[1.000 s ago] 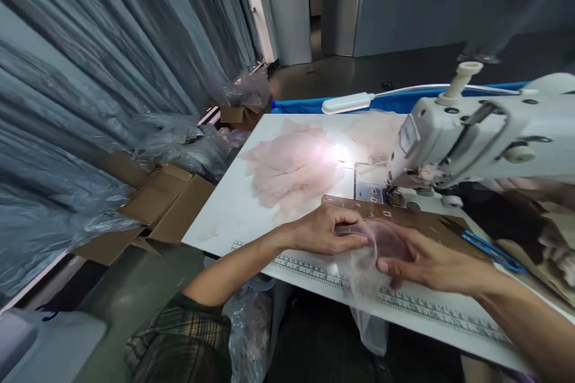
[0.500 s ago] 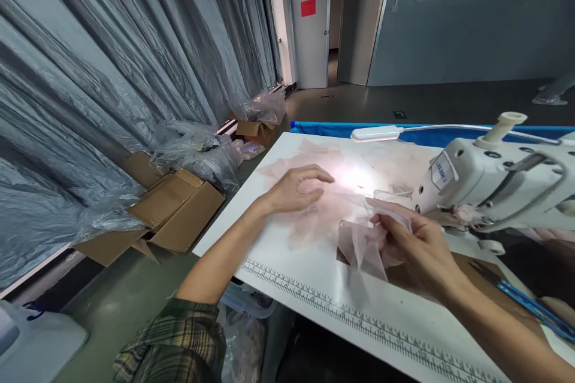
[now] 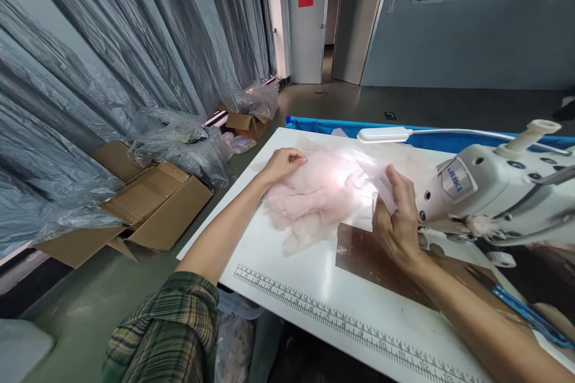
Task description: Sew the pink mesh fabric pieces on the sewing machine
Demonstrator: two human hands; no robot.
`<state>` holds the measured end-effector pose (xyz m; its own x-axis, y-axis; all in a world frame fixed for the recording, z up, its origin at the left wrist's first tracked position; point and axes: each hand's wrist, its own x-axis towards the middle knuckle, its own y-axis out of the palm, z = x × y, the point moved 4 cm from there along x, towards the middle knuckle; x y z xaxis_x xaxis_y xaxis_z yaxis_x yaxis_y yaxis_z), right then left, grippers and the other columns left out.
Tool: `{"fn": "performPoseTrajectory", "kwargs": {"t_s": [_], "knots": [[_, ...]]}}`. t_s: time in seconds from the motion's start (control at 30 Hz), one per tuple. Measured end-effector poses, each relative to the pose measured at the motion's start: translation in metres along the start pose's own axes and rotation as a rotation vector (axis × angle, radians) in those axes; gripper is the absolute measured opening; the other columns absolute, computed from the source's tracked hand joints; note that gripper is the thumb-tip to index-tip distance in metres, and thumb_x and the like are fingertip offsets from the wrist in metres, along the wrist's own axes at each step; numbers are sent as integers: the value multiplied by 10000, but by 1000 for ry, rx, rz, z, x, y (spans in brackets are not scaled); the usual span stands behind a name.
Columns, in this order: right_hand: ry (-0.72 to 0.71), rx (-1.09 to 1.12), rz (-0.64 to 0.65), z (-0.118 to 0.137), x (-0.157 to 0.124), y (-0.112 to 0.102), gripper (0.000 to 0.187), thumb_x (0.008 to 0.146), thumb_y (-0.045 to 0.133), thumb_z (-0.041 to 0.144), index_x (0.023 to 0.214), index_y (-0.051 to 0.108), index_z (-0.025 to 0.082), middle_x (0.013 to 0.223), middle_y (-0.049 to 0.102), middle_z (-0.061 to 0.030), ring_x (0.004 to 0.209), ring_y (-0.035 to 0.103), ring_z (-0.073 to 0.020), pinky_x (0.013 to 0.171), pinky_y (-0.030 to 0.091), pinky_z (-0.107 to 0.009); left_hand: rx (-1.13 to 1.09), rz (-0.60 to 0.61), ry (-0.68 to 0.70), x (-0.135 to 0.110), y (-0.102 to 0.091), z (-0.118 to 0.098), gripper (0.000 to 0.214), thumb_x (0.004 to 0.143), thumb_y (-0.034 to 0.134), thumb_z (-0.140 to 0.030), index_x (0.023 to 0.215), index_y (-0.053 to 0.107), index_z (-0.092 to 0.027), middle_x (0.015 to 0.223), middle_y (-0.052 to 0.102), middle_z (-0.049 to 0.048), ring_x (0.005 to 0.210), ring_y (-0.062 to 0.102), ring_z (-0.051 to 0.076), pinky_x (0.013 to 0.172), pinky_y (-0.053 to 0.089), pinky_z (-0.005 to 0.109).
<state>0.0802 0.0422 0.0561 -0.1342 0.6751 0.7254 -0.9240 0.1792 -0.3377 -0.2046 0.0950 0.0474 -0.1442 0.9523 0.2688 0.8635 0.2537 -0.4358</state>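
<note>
Sheer pale pink fabric lies in loose, ruffled layers on the white sewing table. At its far left edge, my left hand is closed in a pinch on the thin cloth. Thumb and fingers of my right hand are closed on a raised part of the fabric, just left of the sewing machine head. A bright spot of light washes out the middle of the cloth. The machine's needle area is partly hidden.
A brown plate lies under my right wrist, and blue-handled scissors sit at the right. A white lamp reaches over the far side. Printed ruler marks line the near edge. Cardboard boxes stand on the floor.
My left hand has moved away and left, its spread fingers now pinched. My right hand has turned upward and lifted the fabric off the brown plate. The view has shifted slightly.
</note>
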Motion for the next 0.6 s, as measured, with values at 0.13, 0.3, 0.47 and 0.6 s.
{"fn": "performPoseTrajectory", "kwargs": {"t_s": [0.13, 0.3, 0.47, 0.6], "knots": [[466, 363, 31, -26, 2, 15, 352, 921, 457, 355, 1209, 568, 184, 1108, 605, -100, 1102, 599, -257, 1030, 450, -482, -235, -106, -30, 0, -10, -2, 327, 727, 715, -470, 728, 656, -149, 678, 616, -15, 621, 532, 97, 585, 409, 193], [506, 397, -68, -28, 28, 39, 179, 896, 333, 307, 816, 468, 220, 752, 491, -13, 801, 596, -184, 907, 549, -416, -499, -189, -75, -12, -23, -7, 420, 688, 758, -538, 752, 625, -144, 666, 612, -5, 579, 552, 103, 550, 450, 203], [365, 257, 26, -9, 46, 68, 196, 852, 420, 390, 847, 496, 210, 875, 517, -83, 976, 533, -274, 967, 463, -509, -685, -354, -37, -22, -48, -13, 322, 716, 765, -430, 826, 616, -167, 754, 654, -12, 707, 629, 115, 685, 510, 215], [185, 67, 477, 15, 33, 92, 606, 727, 627, 477, 1202, 548, 109, 1225, 512, -225, 1173, 474, -404, 989, 403, -588, -842, -366, -74, -38, -56, -25, 208, 735, 761, -306, 810, 637, -157, 779, 680, -13, 699, 646, 114, 693, 520, 216]]}}
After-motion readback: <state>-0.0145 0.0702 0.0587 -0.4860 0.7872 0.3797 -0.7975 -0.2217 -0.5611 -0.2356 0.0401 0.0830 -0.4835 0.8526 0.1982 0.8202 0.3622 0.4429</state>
